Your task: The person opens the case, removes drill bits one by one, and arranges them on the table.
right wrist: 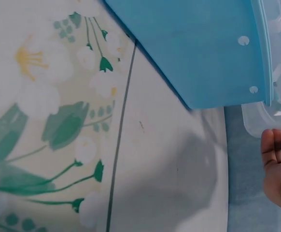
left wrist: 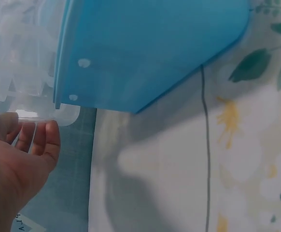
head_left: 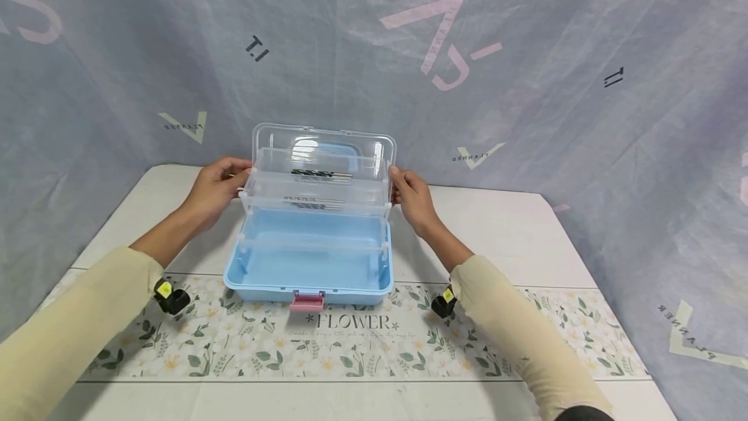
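A toolbox with a light blue base (head_left: 263, 293) stands open on the table, its pink latch (head_left: 307, 303) hanging at the front. The clear lid (head_left: 376, 146) is tipped up at the back. Stepped clear trays (head_left: 269, 180) are raised over the base, and dark spiral drill bits (head_left: 321, 175) with silver shanks lie in the upper one. My left hand (head_left: 213, 188) grips the lid's left edge between thumb and fingers. On the opposite side, my right hand (head_left: 415, 199) holds the lid's right edge, thumb in front and fingers partly hidden behind.
The white table (head_left: 467, 239) carries a floral printed band (head_left: 234, 336) with the word FLOWER in front of the box. A grey printed cloth (head_left: 526, 122) hangs close behind and along the sides. Black wrist cameras (head_left: 171, 297) sit at both cuffs.
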`<state>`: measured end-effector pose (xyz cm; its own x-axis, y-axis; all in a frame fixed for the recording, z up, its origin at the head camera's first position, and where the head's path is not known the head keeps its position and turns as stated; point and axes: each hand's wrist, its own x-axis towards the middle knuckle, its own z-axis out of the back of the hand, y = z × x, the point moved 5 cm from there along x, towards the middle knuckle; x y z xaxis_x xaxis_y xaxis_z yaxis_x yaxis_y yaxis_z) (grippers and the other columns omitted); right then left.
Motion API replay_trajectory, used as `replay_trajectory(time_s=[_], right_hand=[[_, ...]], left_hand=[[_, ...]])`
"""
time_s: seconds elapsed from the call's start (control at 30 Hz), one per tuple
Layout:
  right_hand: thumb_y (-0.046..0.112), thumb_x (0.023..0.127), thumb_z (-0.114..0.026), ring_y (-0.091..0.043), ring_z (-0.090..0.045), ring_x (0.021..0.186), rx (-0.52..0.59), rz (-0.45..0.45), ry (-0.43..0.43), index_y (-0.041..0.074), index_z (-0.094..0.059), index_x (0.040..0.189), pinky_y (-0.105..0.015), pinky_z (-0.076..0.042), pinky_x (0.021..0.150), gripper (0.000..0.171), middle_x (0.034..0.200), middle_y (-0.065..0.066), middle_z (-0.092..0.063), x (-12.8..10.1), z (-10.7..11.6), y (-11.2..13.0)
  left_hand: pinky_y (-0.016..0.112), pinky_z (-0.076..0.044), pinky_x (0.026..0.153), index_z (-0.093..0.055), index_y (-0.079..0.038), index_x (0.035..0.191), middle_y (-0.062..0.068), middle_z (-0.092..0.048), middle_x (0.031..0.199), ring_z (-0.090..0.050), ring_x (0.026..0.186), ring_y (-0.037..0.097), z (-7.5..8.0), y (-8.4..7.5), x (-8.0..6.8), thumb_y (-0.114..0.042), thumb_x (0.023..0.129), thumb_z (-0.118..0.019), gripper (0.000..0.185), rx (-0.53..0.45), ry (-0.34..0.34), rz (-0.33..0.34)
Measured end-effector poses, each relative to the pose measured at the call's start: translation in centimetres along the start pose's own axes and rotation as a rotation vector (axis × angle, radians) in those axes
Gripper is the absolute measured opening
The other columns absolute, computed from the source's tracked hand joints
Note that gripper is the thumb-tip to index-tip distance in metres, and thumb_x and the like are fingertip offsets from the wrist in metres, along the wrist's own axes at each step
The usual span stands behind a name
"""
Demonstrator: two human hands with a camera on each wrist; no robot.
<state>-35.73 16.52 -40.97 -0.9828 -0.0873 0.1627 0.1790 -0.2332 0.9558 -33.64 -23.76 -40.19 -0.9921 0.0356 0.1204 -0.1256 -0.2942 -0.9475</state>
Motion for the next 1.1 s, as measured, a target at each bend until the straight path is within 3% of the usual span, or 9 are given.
replay_trajectory(time_s=[0.27,0.6,0.87,1.1], right_hand=[[0.047,0.121,-0.051,-0.016,-0.066,0.083,-0.048,-0.053,0.026,0.004,-0.064,0.112,-0.037,-0.062,0.081,0.046,0.097,-0.004,-0.064,0.5,-0.3,-0.9],[0.040,0.123,-0.049,-0.015,-0.064,0.074,-0.042,-0.124,0.060,0.004,-0.064,0.103,-0.033,-0.060,0.074,0.043,0.089,-0.003,-0.065,0.4,-1.0,-2.7],[0.036,0.123,-0.047,-0.013,-0.061,0.063,-0.040,-0.160,0.089,0.003,-0.067,0.101,-0.025,-0.055,0.063,0.044,0.077,0.001,-0.063,0.7,-1.3,-3.4],[0.030,0.123,-0.048,-0.013,-0.060,0.062,0.002,-0.209,0.104,0.003,-0.062,0.094,-0.023,-0.054,0.062,0.043,0.075,0.000,-0.062,0.7,-1.5,-4.1]], left_hand=[[0.014,-0.060,0.082,-0.053,0.014,0.156,-0.012,-0.061,0.110,-0.064,0.095,-0.003,-0.4,0.9,0.5,-0.015,0.121,-0.051,0.046,-0.008,0.049,0.046],[0.015,-0.061,0.083,-0.052,0.015,0.159,0.004,-0.061,0.122,-0.066,0.092,-0.004,-0.9,2.5,0.6,-0.013,0.121,-0.048,0.047,0.049,0.100,0.119],[0.017,-0.060,0.081,-0.052,0.019,0.155,-0.007,-0.064,0.109,-0.064,0.088,-0.002,-0.9,2.8,0.6,-0.014,0.121,-0.049,0.047,0.039,0.115,0.158],[0.017,-0.059,0.082,-0.051,0.020,0.155,-0.012,-0.065,0.105,-0.063,0.090,-0.003,-1.2,3.2,0.6,-0.016,0.121,-0.049,0.049,0.021,0.147,0.200]])
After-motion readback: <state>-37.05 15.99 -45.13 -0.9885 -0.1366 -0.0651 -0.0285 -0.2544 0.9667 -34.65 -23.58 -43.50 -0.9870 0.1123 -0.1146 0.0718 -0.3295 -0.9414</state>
